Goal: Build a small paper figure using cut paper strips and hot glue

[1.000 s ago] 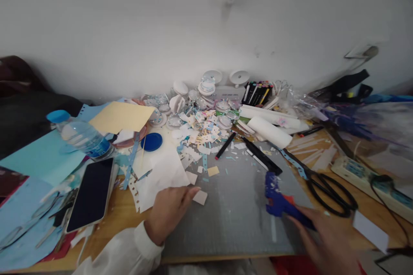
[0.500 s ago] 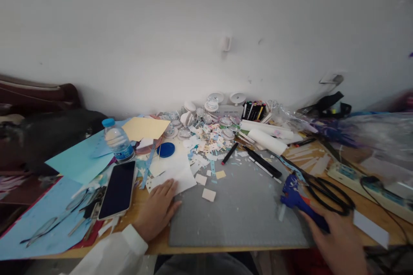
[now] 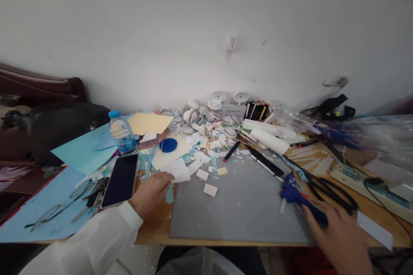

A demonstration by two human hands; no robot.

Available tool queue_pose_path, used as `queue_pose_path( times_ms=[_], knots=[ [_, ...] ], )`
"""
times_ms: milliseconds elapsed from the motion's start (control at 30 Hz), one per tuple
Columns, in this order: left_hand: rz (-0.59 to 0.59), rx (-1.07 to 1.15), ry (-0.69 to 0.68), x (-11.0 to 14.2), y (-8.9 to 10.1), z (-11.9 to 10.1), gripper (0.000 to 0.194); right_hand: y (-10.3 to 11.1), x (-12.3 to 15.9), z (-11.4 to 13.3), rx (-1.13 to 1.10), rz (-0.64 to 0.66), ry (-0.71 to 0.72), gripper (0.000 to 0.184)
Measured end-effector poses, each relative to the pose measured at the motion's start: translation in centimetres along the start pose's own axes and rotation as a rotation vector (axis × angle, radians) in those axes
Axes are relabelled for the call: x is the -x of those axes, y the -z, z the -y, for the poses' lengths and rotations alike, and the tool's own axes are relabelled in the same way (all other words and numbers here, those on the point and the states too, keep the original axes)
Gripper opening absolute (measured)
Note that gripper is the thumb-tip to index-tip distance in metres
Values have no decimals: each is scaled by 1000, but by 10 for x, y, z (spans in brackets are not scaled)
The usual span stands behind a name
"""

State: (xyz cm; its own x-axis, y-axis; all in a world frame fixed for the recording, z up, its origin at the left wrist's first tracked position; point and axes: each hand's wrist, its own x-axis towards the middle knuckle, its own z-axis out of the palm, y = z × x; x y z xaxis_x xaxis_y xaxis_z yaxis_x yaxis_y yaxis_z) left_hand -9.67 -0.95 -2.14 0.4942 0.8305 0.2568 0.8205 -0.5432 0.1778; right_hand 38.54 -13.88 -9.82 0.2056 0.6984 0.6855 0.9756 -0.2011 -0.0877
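Note:
My left hand [image 3: 152, 194] is closed at the near left corner of a small white sheet of paper [image 3: 180, 171], its fingers curled onto the edge. My right hand [image 3: 342, 233] is around the handle of a blue hot glue gun [image 3: 295, 193], which lies on the right part of the grey cutting mat [image 3: 238, 219]. Two small whitish card pieces [image 3: 210, 190] and a yellow one [image 3: 222, 171] lie on the mat. Black-handled scissors [image 3: 338, 195] rest just beyond my right hand.
Paper scraps [image 3: 216, 139] are heaped at the back middle. A water bottle [image 3: 123, 134], a phone [image 3: 120, 180], keys and glasses [image 3: 54, 212] stand or lie at left. Markers [image 3: 231, 151] and a utility knife [image 3: 264, 159] lie on the mat. A power strip [image 3: 368, 184] is at right.
My left hand has gone from lying flat on the white paper to curling at its edge, and the paper has shifted slightly away. The right hand stays at the glue gun.

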Motion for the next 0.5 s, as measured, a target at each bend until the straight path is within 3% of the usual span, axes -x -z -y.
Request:
queue_pose_path(
  times_ms=[167,300,400,500],
  knots=[
    [-251,57,129,-19,57,14,27,45,-2,45,-130,-115,175,27],
    [-430,11,237,-31,89,17,31,41,-16,105,-410,23,376,24],
    [-408,-27,235,-39,84,21,31,18,-38,160,-551,188,495,30],
    [-222,-41,162,-48,59,27,29,-6,-59,210,-621,343,611,37]
  ],
)
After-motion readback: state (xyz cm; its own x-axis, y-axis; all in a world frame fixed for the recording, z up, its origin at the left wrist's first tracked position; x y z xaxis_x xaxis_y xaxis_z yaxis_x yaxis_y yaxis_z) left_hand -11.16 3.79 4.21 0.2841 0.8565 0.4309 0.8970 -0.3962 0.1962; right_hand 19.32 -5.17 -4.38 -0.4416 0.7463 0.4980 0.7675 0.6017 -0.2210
